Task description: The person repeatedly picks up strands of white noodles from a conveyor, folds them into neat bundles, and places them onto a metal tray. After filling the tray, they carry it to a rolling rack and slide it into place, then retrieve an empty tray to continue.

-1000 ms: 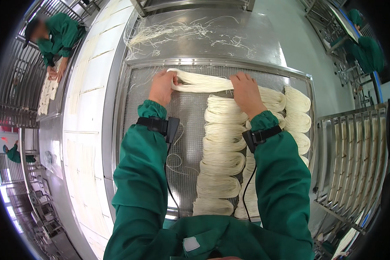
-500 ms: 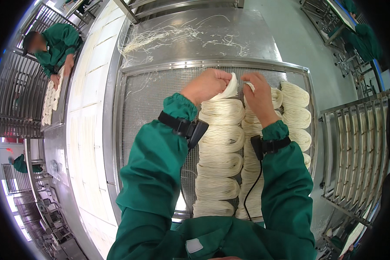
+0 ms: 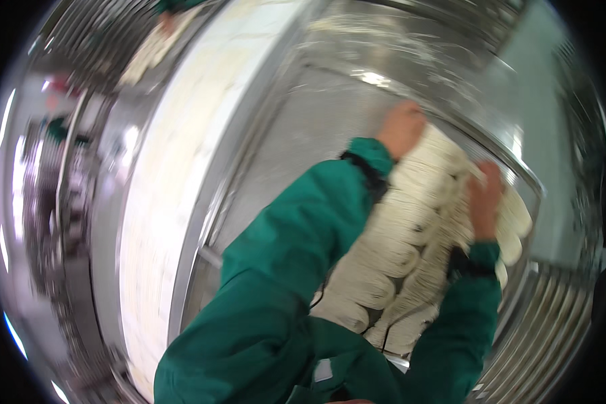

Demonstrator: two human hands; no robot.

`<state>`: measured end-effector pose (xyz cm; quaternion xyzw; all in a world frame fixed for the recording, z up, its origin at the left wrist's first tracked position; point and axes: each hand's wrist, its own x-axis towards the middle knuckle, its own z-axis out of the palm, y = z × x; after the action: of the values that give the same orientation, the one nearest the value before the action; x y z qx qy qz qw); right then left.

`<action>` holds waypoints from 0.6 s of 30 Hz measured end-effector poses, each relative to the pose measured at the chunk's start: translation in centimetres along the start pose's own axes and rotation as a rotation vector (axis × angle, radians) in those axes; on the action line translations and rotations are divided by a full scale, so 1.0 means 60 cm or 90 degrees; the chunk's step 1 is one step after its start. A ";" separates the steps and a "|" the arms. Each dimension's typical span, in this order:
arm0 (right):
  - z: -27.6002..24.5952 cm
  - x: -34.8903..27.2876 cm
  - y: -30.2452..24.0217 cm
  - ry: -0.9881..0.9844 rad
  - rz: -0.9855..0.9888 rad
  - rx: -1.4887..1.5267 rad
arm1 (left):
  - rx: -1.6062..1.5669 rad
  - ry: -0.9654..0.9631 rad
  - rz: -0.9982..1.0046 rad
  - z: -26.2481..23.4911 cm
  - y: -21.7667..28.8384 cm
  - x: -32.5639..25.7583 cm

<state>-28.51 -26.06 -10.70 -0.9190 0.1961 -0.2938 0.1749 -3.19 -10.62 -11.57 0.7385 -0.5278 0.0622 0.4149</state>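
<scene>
Rows of folded pale noodle bundles (image 3: pixel 411 195) lie overlapping on a mesh tray (image 3: pixel 296 135) with a metal rim. My left hand (image 3: pixel 404 128) is at the far end of the left row, its fingers curled against the end noodle bundle (image 3: pixel 436 145). Blur softens its fingertips. My right hand (image 3: pixel 485 198) is over the far part of the middle row, close to the bundles of the right row (image 3: pixel 514 219). Its fingers are smeared by motion, and a pale bit shows beside them. Both wrists carry dark straps over green sleeves.
A long white noodle-covered surface (image 3: pixel 182 155) runs along the left. Loose noodle strands (image 3: pixel 384 44) lie on the metal table beyond the tray. A slatted rack (image 3: pixel 545 330) stands at the lower right. At the upper left, another person's hand (image 3: pixel 166 25) is by more noodles.
The whole view has turned and blurred, so the tray now slants and sits farther right. My left hand has lowered the lifted noodle end onto the row; my right hand has moved away from it.
</scene>
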 end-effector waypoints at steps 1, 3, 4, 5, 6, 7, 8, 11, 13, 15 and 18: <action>-0.046 -0.033 0.022 -0.032 0.031 0.052 | -0.028 0.078 -0.001 -0.014 0.005 -0.017; -0.154 -0.138 0.056 -0.017 0.069 -0.162 | -0.064 0.124 -0.076 -0.075 0.006 -0.077; -0.203 -0.195 0.073 0.027 0.060 -0.267 | -0.086 0.115 -0.125 -0.113 0.010 -0.117; -0.247 -0.251 0.091 -0.043 0.265 -0.458 | -0.120 0.110 -0.166 -0.150 0.013 -0.152; -0.292 -0.315 0.101 -0.069 0.288 -0.410 | -0.093 0.097 -0.180 -0.198 0.009 -0.194; -0.320 -0.379 0.103 -0.103 0.404 -0.296 | -0.075 0.085 -0.188 -0.255 0.004 -0.253; -0.330 -0.440 0.097 -0.119 0.478 -0.162 | -0.057 0.078 -0.184 -0.311 0.007 -0.313; -0.338 -0.504 0.086 -0.066 0.729 0.105 | 0.073 0.151 -0.287 -0.468 0.041 -0.488; -0.336 -0.525 0.065 -0.020 0.890 0.290 | 0.135 0.168 -0.366 -0.565 0.073 -0.601; -0.337 -0.516 0.070 -0.046 0.810 0.309 | 0.128 0.197 -0.478 -0.663 0.102 -0.718; -0.349 -0.504 0.119 -0.116 0.721 0.341 | 0.310 0.155 -0.567 -0.780 0.118 -0.880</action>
<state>-65.78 -22.55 -12.03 -0.6186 0.5560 -0.1150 0.5430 -15.87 58.90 -5.33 0.9541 -0.0804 0.0858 0.2755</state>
